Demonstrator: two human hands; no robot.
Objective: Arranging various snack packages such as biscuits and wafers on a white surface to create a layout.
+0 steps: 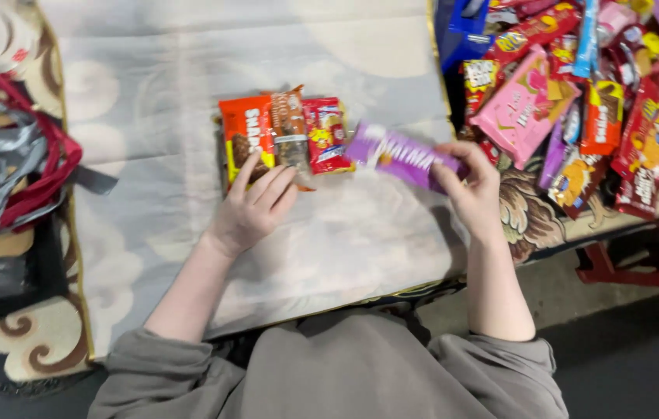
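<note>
Head view, looking down: nearest the camera are the person's grey sleeves, pushed up the forearms. Beyond them the left hand (pixel 250 208) lies flat on the pale cloth (pixel 159 155), fingers spread, its fingertips resting on the near edge of an orange-red snack packet (pixel 246 133). That packet is the leftmost of a short row; a brown wrapper (pixel 289 128) overlaps its right side, and a red packet with yellow print (pixel 328 135) lies just beside that. The three lie close together, edges touching or overlapping.

The right hand (pixel 473 186) is raised slightly above the cloth's right edge and pinches one end of a purple wrapped bar (pixel 403 155) between thumb and fingers. The bar points left towards the row, its free end just beside the red packet, tilted and not yet laid flat.

Judged from how things lie, three items are set out and the purple one looks like the fourth being added, so the sorting seems to be at an early stage. Farther right, a large heap of mixed sweets (pixel 601 93) remains unsorted, with a pink packet (pixel 517 101) on its near side and a blue bag (pixel 465 27) behind. At far left lie grey and red straps (pixel 19 171).
</note>
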